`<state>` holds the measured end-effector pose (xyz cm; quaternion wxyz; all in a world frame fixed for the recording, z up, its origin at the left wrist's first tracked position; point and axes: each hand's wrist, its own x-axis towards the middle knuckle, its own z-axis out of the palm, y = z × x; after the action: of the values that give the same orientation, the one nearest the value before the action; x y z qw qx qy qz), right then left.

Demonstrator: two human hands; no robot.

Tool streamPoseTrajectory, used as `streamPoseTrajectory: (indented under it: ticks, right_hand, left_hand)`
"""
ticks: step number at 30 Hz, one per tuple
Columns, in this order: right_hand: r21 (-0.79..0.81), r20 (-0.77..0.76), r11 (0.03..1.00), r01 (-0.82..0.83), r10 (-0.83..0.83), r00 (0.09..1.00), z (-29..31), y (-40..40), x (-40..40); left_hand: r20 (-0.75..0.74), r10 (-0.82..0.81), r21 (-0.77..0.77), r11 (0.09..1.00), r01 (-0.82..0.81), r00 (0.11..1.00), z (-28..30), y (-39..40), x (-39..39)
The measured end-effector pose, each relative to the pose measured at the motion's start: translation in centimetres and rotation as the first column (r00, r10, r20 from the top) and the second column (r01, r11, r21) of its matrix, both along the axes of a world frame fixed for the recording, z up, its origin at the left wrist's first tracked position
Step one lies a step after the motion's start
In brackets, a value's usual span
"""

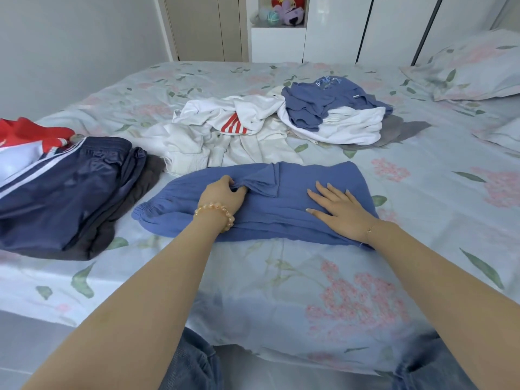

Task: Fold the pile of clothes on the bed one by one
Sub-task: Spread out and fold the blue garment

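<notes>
Blue garment (pixel 295 198), spread near the bed (pixel 281 291) edge, is pinched at a crease by the left hand (pixel 222 197) and pressed flat by the open right hand (pixel 339 211); wrinkles should be smoothed outward before the fold is laid.

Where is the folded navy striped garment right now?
In the head view the navy striped garment lies at the bed's left edge on a dark grey piece, left of the blue garment under both hands.

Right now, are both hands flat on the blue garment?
No, only the right hand lies flat on the blue garment; the left hand pinches a fold of it.
</notes>
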<state>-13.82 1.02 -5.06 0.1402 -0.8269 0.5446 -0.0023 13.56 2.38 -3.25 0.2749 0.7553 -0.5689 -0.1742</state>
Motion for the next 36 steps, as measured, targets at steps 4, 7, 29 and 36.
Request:
streamPoseTrajectory:
  ticks: [4,7,29,36]
  right_hand:
    - [0.009,0.060,1.000,-0.011,0.010,0.998,0.2,0.2,-0.4]
    - [0.016,0.048,1.000,-0.015,0.014,0.999,0.5,0.2,-0.3]
    - [-0.057,0.041,0.972,-0.230,0.232,0.972,0.4,1.4,4.2]
    - [-0.219,0.476,0.928,0.303,-0.169,0.863,2.7,-0.1,1.5]
  left_hand:
    - [-0.145,0.158,0.106,0.984,-0.143,0.977,0.4,-1.4,0.3]
    - [-0.237,0.174,0.176,0.975,-0.133,0.956,0.4,-1.9,0.8]
    - [0.212,0.303,-0.117,0.952,-0.283,0.929,0.4,2.4,14.0]
    - [0.534,0.118,-0.166,0.986,-0.033,0.837,2.0,2.8,7.0]
